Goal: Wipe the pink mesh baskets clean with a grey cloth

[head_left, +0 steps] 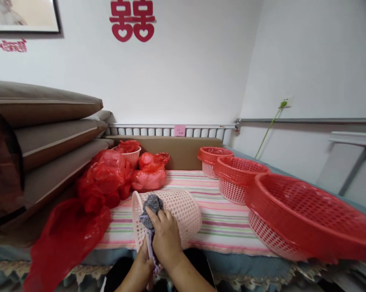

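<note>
A pale pink plastic wastebasket (183,207) with round holes lies on its side in front of me, its mouth facing left. Over its rim is a bunched, fuzzy grey cloth (152,202) with a lavender strip (150,245) hanging down from it. My right hand (166,235) is closed on the grey cloth, its index finger pressed along the top. Lower down, my left hand (145,263) is closed around the lavender strip near the basket's rim; its fingertips are partly hidden.
On the right stand three pink baskets lined with red bags, the nearest lined basket (274,227) being largest in view. Red plastic bags (106,174) and another pink basket (132,157) are at left, beside stacked cushions (58,134). A striped sheet (228,235) covers the surface.
</note>
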`<state>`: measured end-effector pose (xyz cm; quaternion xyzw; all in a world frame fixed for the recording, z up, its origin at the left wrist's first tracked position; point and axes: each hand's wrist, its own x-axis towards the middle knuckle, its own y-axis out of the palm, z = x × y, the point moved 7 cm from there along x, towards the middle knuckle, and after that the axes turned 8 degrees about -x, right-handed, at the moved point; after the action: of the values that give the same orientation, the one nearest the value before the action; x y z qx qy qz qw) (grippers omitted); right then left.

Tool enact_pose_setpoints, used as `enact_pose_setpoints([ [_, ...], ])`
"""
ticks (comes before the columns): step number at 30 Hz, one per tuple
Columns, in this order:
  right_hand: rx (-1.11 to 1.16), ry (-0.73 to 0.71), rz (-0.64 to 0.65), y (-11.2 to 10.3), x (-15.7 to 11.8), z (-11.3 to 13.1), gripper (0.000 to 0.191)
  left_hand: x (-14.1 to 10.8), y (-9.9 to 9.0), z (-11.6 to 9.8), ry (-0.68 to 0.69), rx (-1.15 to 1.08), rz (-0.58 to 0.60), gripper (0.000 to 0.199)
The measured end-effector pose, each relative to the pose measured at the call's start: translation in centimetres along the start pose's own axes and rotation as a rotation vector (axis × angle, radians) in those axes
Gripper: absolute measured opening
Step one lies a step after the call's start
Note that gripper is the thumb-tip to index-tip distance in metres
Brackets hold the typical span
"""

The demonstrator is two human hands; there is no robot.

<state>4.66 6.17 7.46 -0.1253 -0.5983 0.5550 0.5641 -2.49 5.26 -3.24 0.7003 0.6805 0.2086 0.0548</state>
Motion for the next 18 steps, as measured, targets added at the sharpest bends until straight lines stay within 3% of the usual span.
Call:
enact_pose_setpoints([
  [5,-0.198,0.104,-0.013,0.4,0.2,-5.5,0.066,0.0,0.0,1.8,-0.038,-0.097,0.049,0.079],
  [9,-0.367,0.315,-0.016,0.1,0.2,-12.3,0.063,-0.4,0.2,2.9,-0.059,-0.199,0.086,0.092],
  [12,-0.435,0.453,-0.002,0.0,-0.1,-16.5,0.063,-0.7,0.7,2.6,-0.046,-0.226,0.146,0.089],
  [15,-0.451,0.475,-0.006,0.1,-0.4,-17.9,0.062,-0.5,1.0,1.2,-0.068,-0.205,0.169,0.086],
  [18,-0.450,0.441,-0.024,0.2,-0.8,-17.7,0.058,0.4,0.9,-0.9,-0.136,-0.202,0.054,0.094],
])
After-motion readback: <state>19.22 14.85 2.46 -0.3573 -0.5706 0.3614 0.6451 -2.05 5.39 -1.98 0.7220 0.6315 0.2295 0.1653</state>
